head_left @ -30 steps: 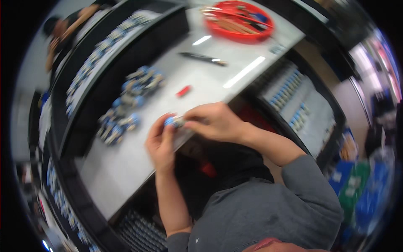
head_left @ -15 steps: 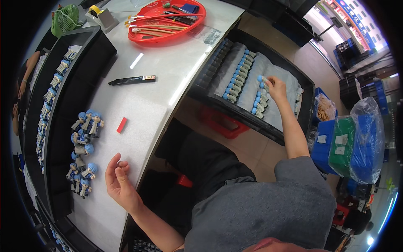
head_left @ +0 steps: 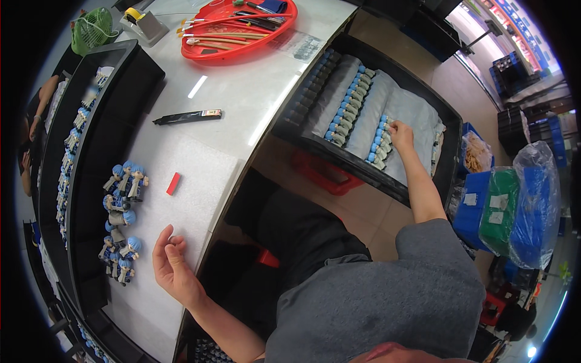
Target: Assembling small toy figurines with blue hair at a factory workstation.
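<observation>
My right hand [head_left: 402,135] reaches into a black crate [head_left: 451,140] at the right, its fingers pinched on a small blue-haired figurine [head_left: 386,120] at the far end of a short row. The fingers partly cover that figurine. Beside it, a longer row of similar figurines [head_left: 350,104] lies on grey cloth [head_left: 368,118]. My left hand [head_left: 177,270] hovers by the table's near edge, palm up, fingers loosely curled and apart, with nothing in it. Nearest to it are a red block [head_left: 173,184] and a cluster of blue-haired figurines [head_left: 124,187] on a white foam sheet [head_left: 200,175].
A long black bin [head_left: 91,181] with more figurines stands at the table's left. Farther back are a red tray [head_left: 233,51] of brushes, a tape dispenser [head_left: 144,27], a green fan [head_left: 92,30] and a black strip-shaped tool [head_left: 187,117]. Blue and green bins [head_left: 499,212] stand at the right.
My right hand has lowered the figurine from above the row to its far end, in line with the others. My left hand has stayed almost still. The view has shifted slightly.
</observation>
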The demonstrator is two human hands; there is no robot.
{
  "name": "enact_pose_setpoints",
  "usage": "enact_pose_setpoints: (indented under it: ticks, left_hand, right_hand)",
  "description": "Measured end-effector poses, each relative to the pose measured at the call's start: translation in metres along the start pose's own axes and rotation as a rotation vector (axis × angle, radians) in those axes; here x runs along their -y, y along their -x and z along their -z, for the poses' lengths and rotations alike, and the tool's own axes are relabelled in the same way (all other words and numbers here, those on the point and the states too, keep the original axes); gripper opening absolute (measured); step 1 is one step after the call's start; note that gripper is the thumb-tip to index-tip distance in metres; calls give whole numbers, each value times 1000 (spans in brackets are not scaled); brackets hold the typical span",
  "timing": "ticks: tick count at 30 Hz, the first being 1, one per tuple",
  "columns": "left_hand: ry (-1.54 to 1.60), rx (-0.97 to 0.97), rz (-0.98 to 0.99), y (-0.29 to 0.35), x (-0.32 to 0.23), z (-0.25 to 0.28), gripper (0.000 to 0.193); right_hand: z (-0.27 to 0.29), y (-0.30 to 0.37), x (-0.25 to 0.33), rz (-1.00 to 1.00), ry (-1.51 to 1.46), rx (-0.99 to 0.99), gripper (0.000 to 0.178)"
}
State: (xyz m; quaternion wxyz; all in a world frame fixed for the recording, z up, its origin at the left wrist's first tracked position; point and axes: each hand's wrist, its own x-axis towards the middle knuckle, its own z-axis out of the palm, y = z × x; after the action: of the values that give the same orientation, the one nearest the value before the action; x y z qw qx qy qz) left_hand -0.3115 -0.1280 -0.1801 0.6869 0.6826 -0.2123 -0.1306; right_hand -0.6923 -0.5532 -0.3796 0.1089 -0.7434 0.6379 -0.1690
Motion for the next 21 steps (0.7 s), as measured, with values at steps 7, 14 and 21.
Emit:
enact_pose_setpoints:
  ticks: [7, 14, 21]
  left_hand:
    - [5, -14, -18, -3, -2, -2, 24]
    - [12, 3, 21, -6, 3, 3, 19]
    - [-321, 36, -453, 9, -11, 3, 15]
  right_hand:
    - [0, -3, -11, 42, -228, 50, 18]
    - [31, 21, 116, 341, -518, -207, 27]
    - [80, 158, 342, 826, -1275, 407, 31]
